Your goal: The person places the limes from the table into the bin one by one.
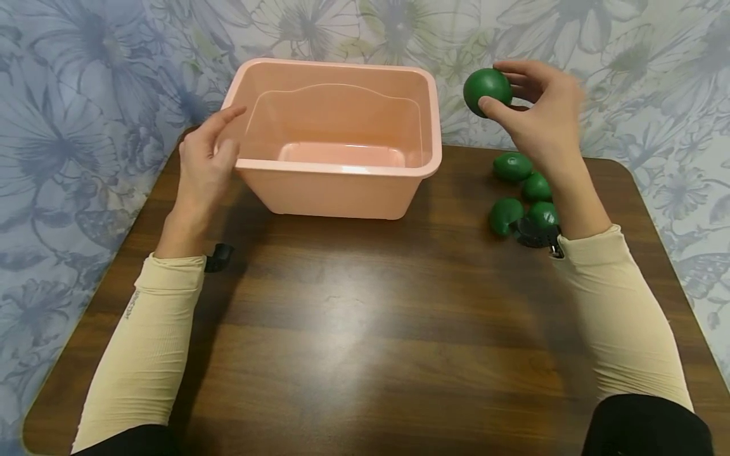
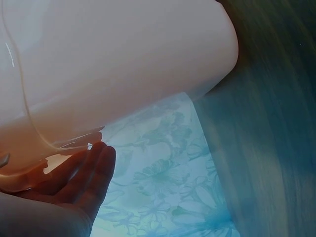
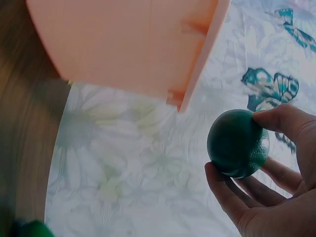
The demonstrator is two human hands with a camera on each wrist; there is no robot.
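In the head view my right hand [image 1: 538,104] holds up a smooth, dark green fruit, avocado-like in look [image 1: 486,92], right of a pink plastic tub [image 1: 336,190]. Thumb and fingertips pinch the fruit [image 3: 237,143] from opposite sides in the right wrist view. My left hand [image 1: 205,158] grips the tub's left rim; in the left wrist view its fingers [image 2: 101,173] lie along the outside, below the rim. The tub's visible floor is bare. Several more green fruits [image 1: 512,166] lie on the table under my right forearm, partly hidden by the wrist camera.
The brown wooden table [image 1: 342,316] has rounded corners and stands against a wall with flower-patterned wallpaper [image 1: 68,126]. The tub sits near its far edge. A black wrist camera [image 1: 219,258] sticks out from my left cuff, another [image 1: 536,234] from the right.
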